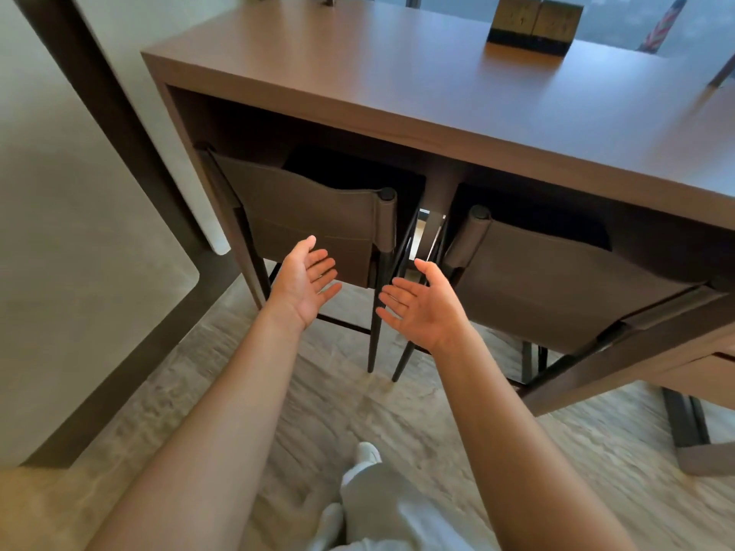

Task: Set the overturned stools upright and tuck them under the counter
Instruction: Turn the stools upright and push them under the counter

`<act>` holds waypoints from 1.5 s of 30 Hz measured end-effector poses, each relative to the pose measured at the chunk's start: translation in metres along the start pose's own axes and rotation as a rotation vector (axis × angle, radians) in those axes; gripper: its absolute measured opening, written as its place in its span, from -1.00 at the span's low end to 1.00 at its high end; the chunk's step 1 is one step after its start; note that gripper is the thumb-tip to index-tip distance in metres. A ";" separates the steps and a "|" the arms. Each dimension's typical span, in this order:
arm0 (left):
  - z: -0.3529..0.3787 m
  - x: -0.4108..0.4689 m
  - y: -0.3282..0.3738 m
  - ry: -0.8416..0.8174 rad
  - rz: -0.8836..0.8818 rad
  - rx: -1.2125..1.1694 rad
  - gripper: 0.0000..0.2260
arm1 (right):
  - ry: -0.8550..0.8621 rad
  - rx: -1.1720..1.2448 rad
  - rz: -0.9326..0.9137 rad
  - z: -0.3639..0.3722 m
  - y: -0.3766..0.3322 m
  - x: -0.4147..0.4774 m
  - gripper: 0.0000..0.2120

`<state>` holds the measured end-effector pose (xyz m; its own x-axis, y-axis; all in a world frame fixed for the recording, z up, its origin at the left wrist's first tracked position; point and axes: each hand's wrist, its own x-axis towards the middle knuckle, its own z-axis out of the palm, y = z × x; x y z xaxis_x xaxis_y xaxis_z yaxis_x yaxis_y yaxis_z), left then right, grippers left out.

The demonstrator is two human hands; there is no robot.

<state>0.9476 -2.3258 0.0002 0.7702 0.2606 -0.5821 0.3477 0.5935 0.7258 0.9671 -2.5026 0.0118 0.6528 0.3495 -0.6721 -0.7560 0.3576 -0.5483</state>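
Two brown stools with dark thin legs stand upright under the wooden counter (pixel 437 85). The left stool (pixel 314 220) and the right stool (pixel 557 280) sit side by side, their seats tucked beneath the top and their backrests facing me. My left hand (pixel 304 282) hovers palm up in front of the left stool, fingers straight, holding nothing. Just right of it, my right hand (pixel 421 306) hovers palm up between the two stools, also empty. Neither hand touches a stool.
A gold and black box (pixel 533 27) stands on the far part of the counter. A dark-framed pale panel (pixel 79 232) rises at the left. Another piece of wooden furniture (pixel 652 351) juts in at the right. My legs and white socks (pixel 368 455) are on the pale floor.
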 end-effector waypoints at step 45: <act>-0.054 0.208 0.178 -0.010 -0.185 -0.133 -0.72 | 0.333 0.450 -0.326 0.176 -0.043 0.183 -0.76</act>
<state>1.1404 -2.1249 -0.0112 0.7054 0.1311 -0.6966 0.4101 0.7261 0.5519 1.1271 -2.3012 0.0001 0.7409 -0.0994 -0.6642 -0.3801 0.7533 -0.5367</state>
